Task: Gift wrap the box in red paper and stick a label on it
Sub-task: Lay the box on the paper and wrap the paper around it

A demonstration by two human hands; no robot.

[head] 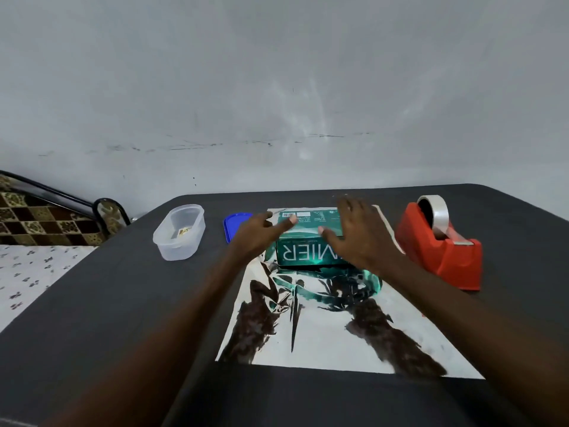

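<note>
From my seat I see the green box (303,241) lying on its side at the far end of the wrapping sheet (332,328), toward twelve o'clock on the dark table (92,303). The sheet's shiny silver side faces up and mirrors the box and both forearms; I cannot see any red face.

My left hand (257,234) hangs at the box's nine o'clock end, fingers loosely spread and reaching forward, the thumb tip over the top near the barcode. I cannot tell whether it actually touches the cardboard.

My right hand (358,231) is at the box's three o'clock end, palm down, fingers straight and slightly apart, covering the top right corner; the thumb lies along the front upper edge. It grips nothing.

At three o'clock of the sheet stands a red tape dispenser (440,248) with a clear roll. At nine o'clock sits a clear tub (180,232), and between it and the box a blue lid (234,224).
</note>
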